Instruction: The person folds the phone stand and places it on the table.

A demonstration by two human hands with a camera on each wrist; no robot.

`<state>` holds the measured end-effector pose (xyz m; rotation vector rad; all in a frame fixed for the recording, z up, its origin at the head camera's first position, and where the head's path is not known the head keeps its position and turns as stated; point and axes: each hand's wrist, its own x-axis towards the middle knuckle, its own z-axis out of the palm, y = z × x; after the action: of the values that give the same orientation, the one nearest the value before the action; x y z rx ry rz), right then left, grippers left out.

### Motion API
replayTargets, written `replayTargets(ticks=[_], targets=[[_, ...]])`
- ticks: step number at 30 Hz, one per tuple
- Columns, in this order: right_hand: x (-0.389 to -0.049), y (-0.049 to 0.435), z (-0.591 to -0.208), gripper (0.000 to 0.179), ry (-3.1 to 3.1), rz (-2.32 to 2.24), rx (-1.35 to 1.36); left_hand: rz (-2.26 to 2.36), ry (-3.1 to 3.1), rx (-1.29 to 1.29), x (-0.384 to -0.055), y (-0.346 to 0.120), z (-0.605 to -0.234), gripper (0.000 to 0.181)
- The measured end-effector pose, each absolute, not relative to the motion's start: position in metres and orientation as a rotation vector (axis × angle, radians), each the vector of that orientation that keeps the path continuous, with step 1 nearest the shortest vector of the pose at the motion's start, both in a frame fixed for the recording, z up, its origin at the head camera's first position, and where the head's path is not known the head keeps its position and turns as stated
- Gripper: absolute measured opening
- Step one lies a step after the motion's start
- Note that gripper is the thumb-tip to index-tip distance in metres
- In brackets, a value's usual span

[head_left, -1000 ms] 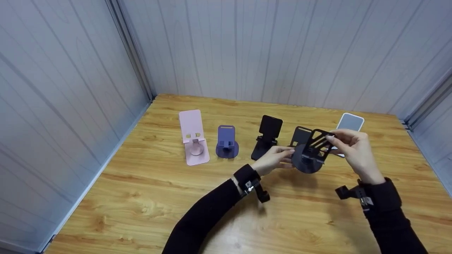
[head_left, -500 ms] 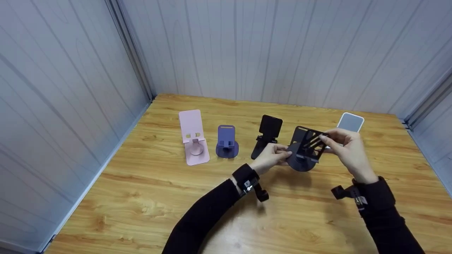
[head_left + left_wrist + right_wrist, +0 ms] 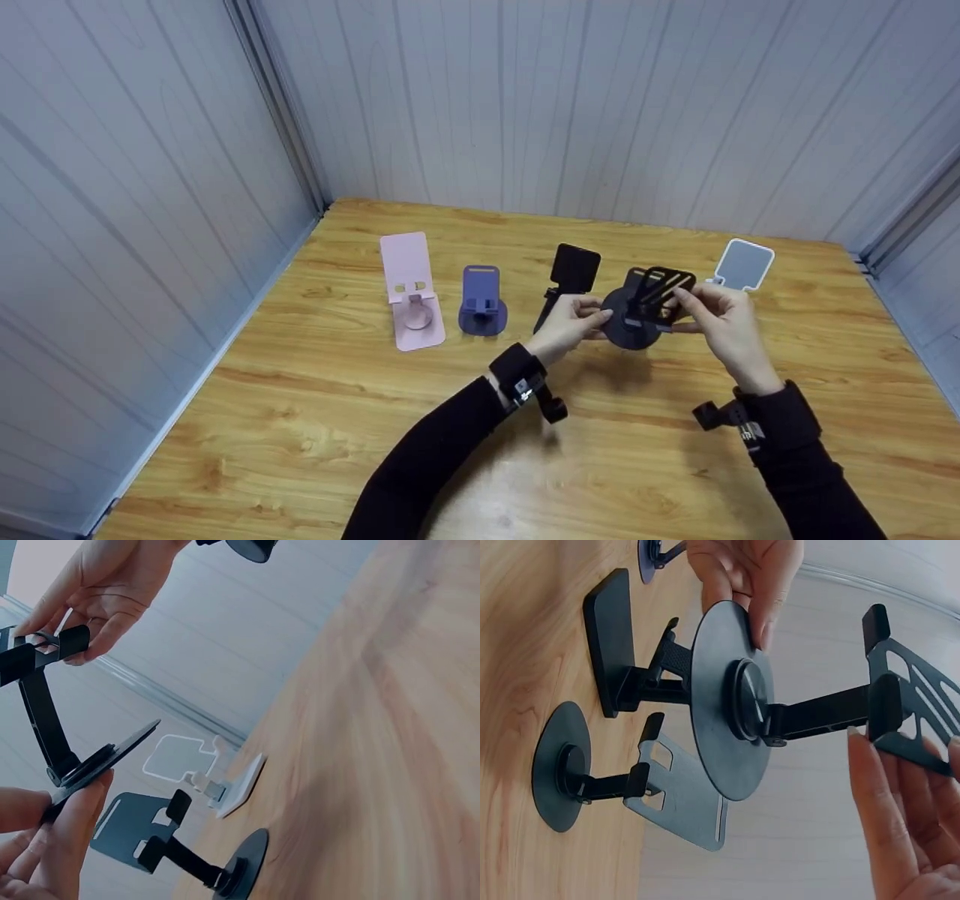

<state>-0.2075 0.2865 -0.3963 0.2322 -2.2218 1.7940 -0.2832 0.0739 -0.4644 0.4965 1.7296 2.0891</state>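
Between both hands, raised over the table, is a black phone stand [image 3: 731,701] with a round base and a slotted back plate. My left hand [image 3: 564,328] pinches the rim of the base between thumb and fingers. Its back plate [image 3: 661,291] is gripped by my right hand [image 3: 721,324], the thumb lying on the slotted face. In the right wrist view an arm joins base and plate at an angle. Just behind it stands a dark grey phone stand [image 3: 679,791] with a round base, mostly covered in the head view.
A pink phone stand [image 3: 406,262] and a purple one [image 3: 481,283] stand at left. Behind my left hand is a black stand [image 3: 576,266]; a white-edged grey stand [image 3: 745,264] is at back right. Panelled walls [image 3: 480,105] border the wooden table [image 3: 300,420].
Both hands have shifted left and slightly away with the held phone stand. Its back plate has turned and tilted lower, and more of the white-edged stand shows.
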Motion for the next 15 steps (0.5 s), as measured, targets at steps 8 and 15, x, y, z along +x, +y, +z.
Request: replayTargets(ticks=[8, 15], targets=[[-0.2085, 0.283, -0.396, 0.026, -2.247, 1.817, 0.278, 2.03, 1.878, 0.531, -0.286, 0.07, -0.4578, 0.024], [-0.209, 0.281, -0.3985, 0.029, -2.249, 1.911, 0.267, 2.015, 1.974, 0.571, -0.2871, 0.0683, -0.458, 0.03]])
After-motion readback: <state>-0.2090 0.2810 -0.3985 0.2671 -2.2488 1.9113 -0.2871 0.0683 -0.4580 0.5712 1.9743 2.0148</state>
